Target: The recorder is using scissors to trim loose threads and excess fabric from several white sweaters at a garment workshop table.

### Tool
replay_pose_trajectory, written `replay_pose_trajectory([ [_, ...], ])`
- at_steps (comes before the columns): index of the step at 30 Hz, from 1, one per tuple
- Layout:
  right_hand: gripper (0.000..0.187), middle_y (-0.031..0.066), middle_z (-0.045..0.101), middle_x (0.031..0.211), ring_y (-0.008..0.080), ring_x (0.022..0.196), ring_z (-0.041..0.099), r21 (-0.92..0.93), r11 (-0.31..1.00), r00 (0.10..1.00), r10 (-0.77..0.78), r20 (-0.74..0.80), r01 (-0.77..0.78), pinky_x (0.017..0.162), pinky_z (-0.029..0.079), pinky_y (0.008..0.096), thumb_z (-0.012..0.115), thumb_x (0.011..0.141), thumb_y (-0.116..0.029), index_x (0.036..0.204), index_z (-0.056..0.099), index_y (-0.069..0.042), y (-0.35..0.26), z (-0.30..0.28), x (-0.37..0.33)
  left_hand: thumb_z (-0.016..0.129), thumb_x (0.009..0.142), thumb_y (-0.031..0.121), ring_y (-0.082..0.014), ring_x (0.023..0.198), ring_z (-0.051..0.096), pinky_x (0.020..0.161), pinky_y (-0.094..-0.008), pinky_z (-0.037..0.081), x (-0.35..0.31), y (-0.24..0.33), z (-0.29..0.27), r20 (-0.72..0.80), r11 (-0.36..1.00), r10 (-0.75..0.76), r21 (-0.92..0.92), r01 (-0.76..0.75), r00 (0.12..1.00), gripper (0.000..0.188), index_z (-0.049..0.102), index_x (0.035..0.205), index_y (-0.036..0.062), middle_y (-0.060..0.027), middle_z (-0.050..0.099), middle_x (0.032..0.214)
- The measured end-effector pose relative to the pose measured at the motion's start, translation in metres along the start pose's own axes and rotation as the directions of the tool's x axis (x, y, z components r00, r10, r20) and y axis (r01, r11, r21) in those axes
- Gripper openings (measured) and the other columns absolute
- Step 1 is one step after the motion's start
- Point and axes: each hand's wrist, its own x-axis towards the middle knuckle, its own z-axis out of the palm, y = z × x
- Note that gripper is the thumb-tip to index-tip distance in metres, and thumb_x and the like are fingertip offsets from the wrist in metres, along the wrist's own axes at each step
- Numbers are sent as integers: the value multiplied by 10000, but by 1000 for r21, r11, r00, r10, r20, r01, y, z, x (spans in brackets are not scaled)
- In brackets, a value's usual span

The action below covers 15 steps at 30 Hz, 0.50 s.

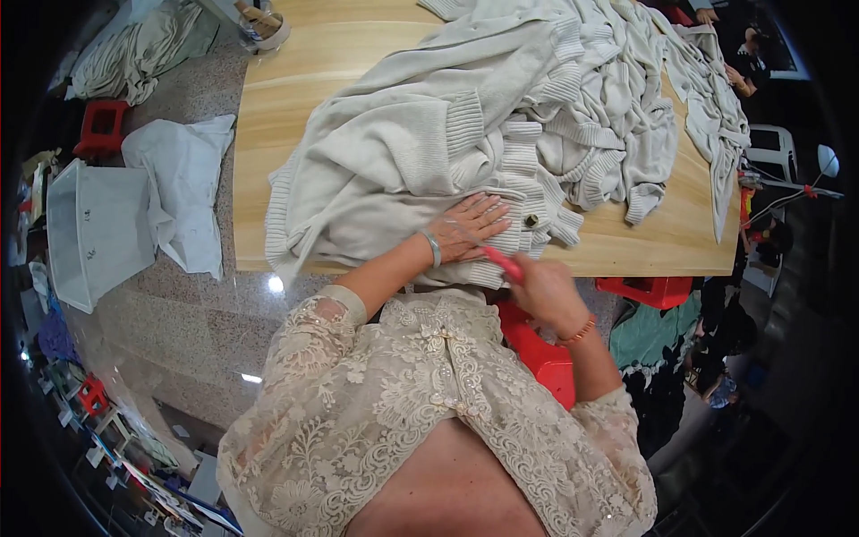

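My left hand (467, 231) lies flat on a cream knitted sweater (380, 148) near the table's front edge, fingers stretched over its ribbed part. In my closed right hand (548, 291), at the front edge, is a thin tool with a pinkish-red handle (502, 263). Its slender shaft reaches over the back of my left hand; the tip is too blurred to make out. A small dark, shiny piece (531, 220) sits on the ribbing just right of my left fingertips; its kind is unclear.
More cream knitwear (617, 107) is heaped across the wooden table (291, 80). A round container (267, 34) stands at its far left corner. White bin (103, 233) and white sack (188, 179) are on the left floor. Red stools (546, 358) stand below; another person's hand (738, 80) is far right.
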Motion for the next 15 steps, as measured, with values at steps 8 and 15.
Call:
replay_pose_trajectory([
  [8,251,194,632,707,398,678,627,-73,987,989,143,-33,-146,621,485,493,649,829,-222,1022,596,-69,33,-10,-58,675,787,374,-318,1426,234,1184,-450,151,-6,-1,-3,-41,998,-49,-31,48,998,725,406,1381,57,-146,316,1501],
  [15,357,142,619,970,343,930,576,99,994,996,57,-75,-49,776,485,440,658,748,-67,1095,571,-80,16,18,-31,537,857,129,-312,1371,330,1129,-444,236,-99,25,-40,-167,962,-178,180,207,970,544,432,1390,105,-156,379,1448],
])
